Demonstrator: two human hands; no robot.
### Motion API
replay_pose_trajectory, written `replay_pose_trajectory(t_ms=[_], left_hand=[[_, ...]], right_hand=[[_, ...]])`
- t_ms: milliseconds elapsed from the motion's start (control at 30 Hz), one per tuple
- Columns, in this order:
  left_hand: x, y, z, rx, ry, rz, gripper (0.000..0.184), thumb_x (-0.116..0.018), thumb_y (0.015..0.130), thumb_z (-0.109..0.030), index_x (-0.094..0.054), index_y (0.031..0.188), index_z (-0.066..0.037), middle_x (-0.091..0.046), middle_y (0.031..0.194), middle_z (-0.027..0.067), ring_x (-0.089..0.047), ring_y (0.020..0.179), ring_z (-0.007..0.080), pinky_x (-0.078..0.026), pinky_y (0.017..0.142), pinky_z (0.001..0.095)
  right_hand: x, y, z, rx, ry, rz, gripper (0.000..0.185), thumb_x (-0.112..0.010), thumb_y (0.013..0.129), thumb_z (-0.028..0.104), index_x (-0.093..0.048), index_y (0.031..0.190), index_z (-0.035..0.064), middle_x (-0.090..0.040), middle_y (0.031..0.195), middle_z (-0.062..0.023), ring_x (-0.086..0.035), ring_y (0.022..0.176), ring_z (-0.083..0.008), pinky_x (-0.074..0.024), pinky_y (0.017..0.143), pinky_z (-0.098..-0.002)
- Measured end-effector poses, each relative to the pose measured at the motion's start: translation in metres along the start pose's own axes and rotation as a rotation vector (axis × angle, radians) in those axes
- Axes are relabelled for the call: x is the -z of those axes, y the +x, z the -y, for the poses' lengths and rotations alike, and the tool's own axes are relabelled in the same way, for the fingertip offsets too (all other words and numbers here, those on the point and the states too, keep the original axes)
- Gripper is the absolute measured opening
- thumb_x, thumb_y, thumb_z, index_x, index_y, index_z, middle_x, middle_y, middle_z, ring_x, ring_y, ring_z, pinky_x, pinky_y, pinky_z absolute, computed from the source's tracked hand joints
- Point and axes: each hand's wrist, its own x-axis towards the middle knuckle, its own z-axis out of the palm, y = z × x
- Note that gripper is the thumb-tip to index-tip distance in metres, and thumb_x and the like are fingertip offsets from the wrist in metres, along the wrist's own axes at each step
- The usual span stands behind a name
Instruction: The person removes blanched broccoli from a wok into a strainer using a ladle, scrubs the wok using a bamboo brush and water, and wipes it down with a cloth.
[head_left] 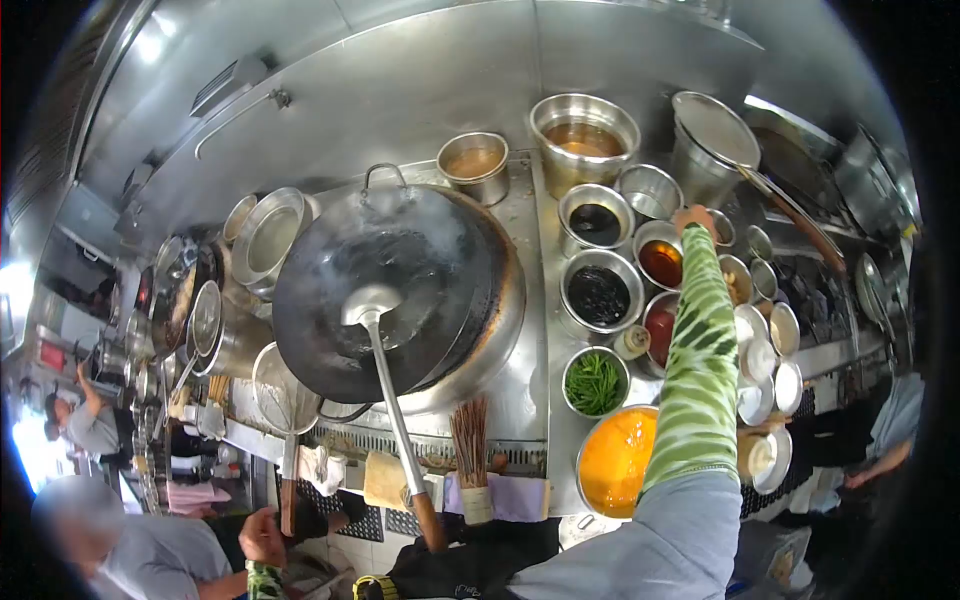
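My right hand [697,219], in a green patterned sleeve, reaches far forward among the metal pots. Its fingers are closed between an empty-looking pot [650,190] and a small metal cup [722,230]; what they hold, if anything, is hidden. Low at the left, my left hand [262,537] is curled beside the wooden handle [289,490] of a fine strainer [283,385]. I cannot see what is in that hand. A black wok [420,270] gives off light smoke. Untouched, a long-handled ladle [385,385] rests in it, its wooden end toward me.
Right of the wok stand dark sauce [598,295], amber liquid [660,262], cut greens [594,383] and beaten egg [617,460]. A bamboo brush [470,440] stands at the front edge. Strainers and pots crowd the left. One person [170,550] is at lower left, another [893,430] at right.
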Motion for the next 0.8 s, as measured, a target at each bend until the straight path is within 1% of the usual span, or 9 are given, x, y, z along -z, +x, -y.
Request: replay_pose_trajectory(t_ms=[133,300,433,500,567,667,733,767,800], left_hand=[[0.036,-0.044,0.062,0.159,0.221,-0.028,0.020,-0.053,0.091,-0.016,-0.061,0.103,-0.002,-0.064,0.078,0.0160,-0.065,0.068,0.0315,-0.051,0.060,0.0401],[0.067,-0.097,0.150,0.152,0.354,-0.064,0.017,-0.054,0.086,-0.016,-0.060,0.097,-0.004,-0.062,0.074,0.0163,-0.063,0.067,0.0351,-0.049,0.059,0.0425],[0.071,-0.123,0.135,0.272,0.346,0.001,0.017,-0.052,0.086,-0.013,-0.061,0.093,-0.001,-0.062,0.077,0.0208,-0.062,0.068,0.0386,-0.049,0.062,0.0442],[0.066,-0.139,0.137,0.168,0.537,-0.031,0.018,-0.056,0.086,-0.017,-0.060,0.091,0.000,-0.062,0.077,0.0235,-0.061,0.070,0.0433,-0.048,0.063,0.0492],[0.058,-0.161,0.149,0.239,0.632,-0.058,0.021,-0.057,0.086,-0.020,-0.060,0.090,0.000,-0.062,0.078,0.0241,-0.060,0.071,0.0446,-0.048,0.064,0.0509],[0.052,-0.167,0.165,0.333,0.442,0.011,0.022,-0.056,0.088,-0.020,-0.062,0.095,0.000,-0.064,0.082,0.0234,-0.062,0.074,0.0427,-0.049,0.066,0.0504],[0.051,-0.188,0.164,0.465,0.472,0.078,0.024,-0.056,0.088,-0.020,-0.063,0.100,0.000,-0.066,0.093,0.0214,-0.062,0.087,0.0397,-0.049,0.077,0.0489],[0.037,-0.194,0.163,0.525,0.438,-0.053,0.025,-0.055,0.089,-0.022,-0.064,0.102,-0.003,-0.065,0.100,0.0201,-0.061,0.096,0.0383,-0.047,0.085,0.0474],[0.041,-0.183,0.152,0.463,0.496,-0.005,0.020,-0.055,0.083,-0.019,-0.066,0.098,-0.011,-0.067,0.079,0.0138,-0.066,0.076,0.0325,-0.053,0.070,0.0416]], right_hand=[[-0.019,0.027,0.002,0.004,0.007,0.095,0.047,-0.059,0.085,0.037,-0.064,0.116,0.0018,-0.059,0.124,-0.0216,-0.056,0.117,-0.0363,-0.0426,0.100,-0.0429],[-0.063,0.103,-0.019,0.015,-0.026,0.075,0.048,-0.064,0.078,0.032,-0.066,0.114,0.0013,-0.062,0.122,-0.0175,-0.058,0.116,-0.0324,-0.0442,0.098,-0.0409],[-0.032,0.077,-0.012,0.011,0.249,0.042,0.037,-0.060,0.077,0.026,-0.068,0.093,-0.0058,-0.070,0.089,-0.0191,-0.070,0.080,-0.0281,-0.0539,0.077,-0.0373],[-0.071,0.134,-0.042,0.128,0.402,0.065,0.031,-0.058,0.078,0.022,-0.066,0.084,-0.0069,-0.069,0.074,-0.0158,-0.067,0.058,-0.0215,-0.0533,0.059,-0.0332],[-0.032,0.088,-0.017,-0.063,0.585,0.066,0.030,-0.059,0.080,0.022,-0.066,0.083,-0.0068,-0.068,0.073,-0.0151,-0.066,0.056,-0.0203,-0.0520,0.055,-0.0318],[-0.017,0.089,-0.016,-0.073,0.760,-0.002,0.026,-0.061,0.075,0.020,-0.069,0.084,-0.0032,-0.068,0.076,-0.0136,-0.065,0.067,-0.0211,-0.0541,0.075,-0.0371],[-0.019,0.131,-0.043,0.066,0.716,0.018,0.034,-0.064,0.079,0.028,-0.067,0.082,-0.0060,-0.066,0.076,-0.0154,-0.065,0.068,-0.0210,-0.0537,0.065,-0.0349],[-0.018,0.146,-0.055,0.135,0.696,0.026,0.039,-0.066,0.081,0.032,-0.066,0.081,-0.0074,-0.065,0.076,-0.0163,-0.065,0.069,-0.0209,-0.0536,0.059,-0.0339],[-0.018,0.161,-0.060,0.173,0.667,0.038,0.039,-0.065,0.082,0.032,-0.066,0.082,-0.0070,-0.065,0.076,-0.0159,-0.065,0.068,-0.0209,-0.0531,0.058,-0.0339]])
